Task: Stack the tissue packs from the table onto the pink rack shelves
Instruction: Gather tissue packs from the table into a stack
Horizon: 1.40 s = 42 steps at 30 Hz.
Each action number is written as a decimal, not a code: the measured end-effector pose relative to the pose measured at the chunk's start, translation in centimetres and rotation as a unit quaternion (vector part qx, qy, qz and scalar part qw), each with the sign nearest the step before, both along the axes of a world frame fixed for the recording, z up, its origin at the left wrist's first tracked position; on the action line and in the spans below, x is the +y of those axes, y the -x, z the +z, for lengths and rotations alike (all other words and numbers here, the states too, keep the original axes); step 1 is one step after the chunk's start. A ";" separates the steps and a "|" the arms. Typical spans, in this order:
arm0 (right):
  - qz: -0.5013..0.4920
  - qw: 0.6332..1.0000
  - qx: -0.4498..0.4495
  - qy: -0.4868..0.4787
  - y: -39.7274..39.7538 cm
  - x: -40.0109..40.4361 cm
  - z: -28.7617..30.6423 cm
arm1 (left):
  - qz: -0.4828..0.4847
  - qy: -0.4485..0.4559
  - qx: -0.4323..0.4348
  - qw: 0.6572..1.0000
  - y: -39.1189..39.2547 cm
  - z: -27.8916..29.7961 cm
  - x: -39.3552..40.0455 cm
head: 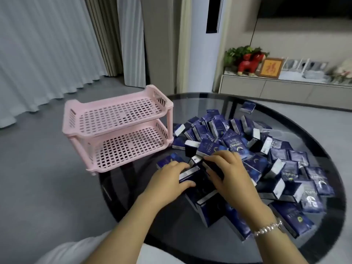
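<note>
A heap of dark blue tissue packs (282, 164) covers the right part of a round black glass table (171, 221). The pink two-shelf rack (118, 128) stands at the table's left edge, partly overhanging it, and both perforated shelves hold nothing. My left hand (169, 180) and my right hand (230, 172) sit on either side of a small group of packs (198, 180) at the near left of the heap. The fingers of both hands curl round these packs and press them together. A bead bracelet is on my right wrist.
Grey floor lies left of the table, with pale curtains behind it. A tall white air conditioner (205, 44) stands behind the table. A low cabinet (285, 86) at the back right carries a red toy horse, a framed picture and plants.
</note>
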State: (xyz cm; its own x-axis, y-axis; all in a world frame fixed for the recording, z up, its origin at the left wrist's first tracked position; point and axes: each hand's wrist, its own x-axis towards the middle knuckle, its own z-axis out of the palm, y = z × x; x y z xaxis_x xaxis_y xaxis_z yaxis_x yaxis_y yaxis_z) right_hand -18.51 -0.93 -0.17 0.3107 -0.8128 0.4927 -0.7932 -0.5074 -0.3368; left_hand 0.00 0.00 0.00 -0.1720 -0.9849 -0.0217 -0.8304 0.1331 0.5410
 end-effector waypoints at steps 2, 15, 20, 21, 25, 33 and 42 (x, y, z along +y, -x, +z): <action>-0.038 0.999 -0.032 0.021 0.1 -0.8 0.2 | -0.003 -0.010 0.003 1.000 -0.2 -0.3 -0.9; -0.044 0.995 -0.019 -0.092 -0.6 -3.0 1.9 | 0.178 -0.103 0.466 0.860 -4.9 0.9 -0.7; 0.121 0.974 -0.136 -0.135 -2.3 -2.0 3.1 | 0.163 -0.098 0.516 0.835 -5.1 1.3 0.2; 0.142 0.969 -0.138 -0.146 -2.5 -2.0 3.3 | 0.160 -0.105 0.527 0.828 -5.0 1.4 0.4; 0.174 0.961 -0.104 -0.186 -3.1 -2.1 3.7 | 0.151 -0.128 0.538 0.820 -4.9 1.7 0.5; 0.242 0.921 -0.120 -0.279 -4.1 -3.1 4.0 | 0.089 -0.125 0.474 0.867 -5.1 1.3 0.4; -0.029 0.985 0.047 -0.164 -2.8 -7.1 4.2 | 0.207 -0.066 0.487 0.846 -6.2 -0.4 -1.4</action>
State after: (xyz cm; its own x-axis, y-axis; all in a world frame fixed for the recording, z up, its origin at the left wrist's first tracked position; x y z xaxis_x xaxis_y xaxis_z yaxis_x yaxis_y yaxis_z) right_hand -15.72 -8.06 3.99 0.2913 -0.9412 0.1713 -0.8529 -0.3366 -0.3991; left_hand 6.19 -1.40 -0.37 0.1874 -0.9649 -0.1837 0.0583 -0.1758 0.9827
